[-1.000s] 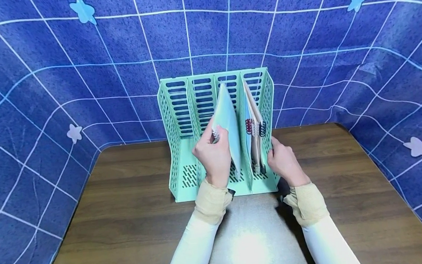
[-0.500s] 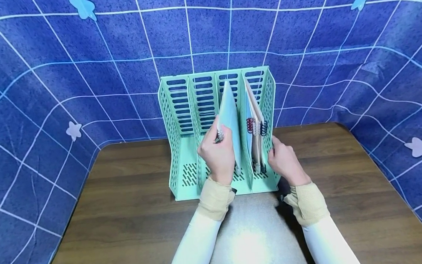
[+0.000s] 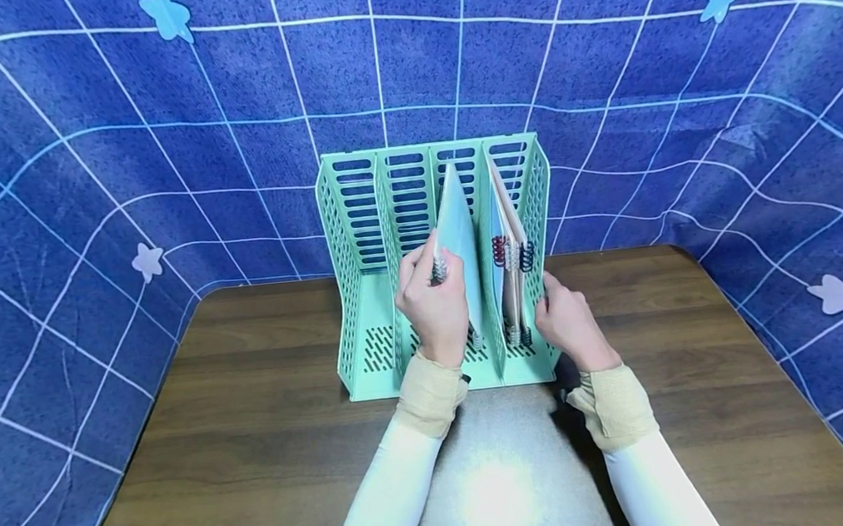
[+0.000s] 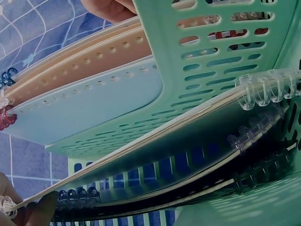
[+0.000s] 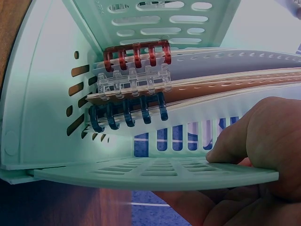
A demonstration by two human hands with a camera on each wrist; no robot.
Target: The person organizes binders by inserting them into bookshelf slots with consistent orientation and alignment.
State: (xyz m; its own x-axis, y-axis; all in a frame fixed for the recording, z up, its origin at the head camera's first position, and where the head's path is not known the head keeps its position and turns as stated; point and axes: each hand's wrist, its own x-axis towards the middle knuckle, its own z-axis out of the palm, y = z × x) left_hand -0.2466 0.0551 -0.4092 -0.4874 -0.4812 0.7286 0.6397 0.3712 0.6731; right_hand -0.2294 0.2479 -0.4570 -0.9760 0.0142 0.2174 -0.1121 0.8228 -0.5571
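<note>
A mint-green file rack [image 3: 374, 300] stands upright on the wooden table, split into side-by-side slots. My left hand [image 3: 433, 308] pinches the ring-bound edge of a pale blue notebook [image 3: 460, 230] in the third slot from the left. In the left wrist view, its clear rings [image 4: 265, 92] show at the lower end, and darker loose-leaf notebooks [image 4: 164, 202] lean beside it in the same slot. My right hand [image 3: 573, 325] grips the rack's right side wall [image 5: 155, 175], with the thumb inside and fingers outside in the right wrist view.
In the rightmost slot stand several notebooks with red rings [image 5: 136, 55], clear rings [image 5: 134, 81] and dark blue rings [image 5: 128, 112]. A blue curtain with white grid lines [image 3: 240, 87] hangs behind the brown table [image 3: 257, 444] and along its sides.
My left hand and the pale blue notebook have shifted slightly right, and the notebook leans less to the left. My right hand stays on the side wall.
</note>
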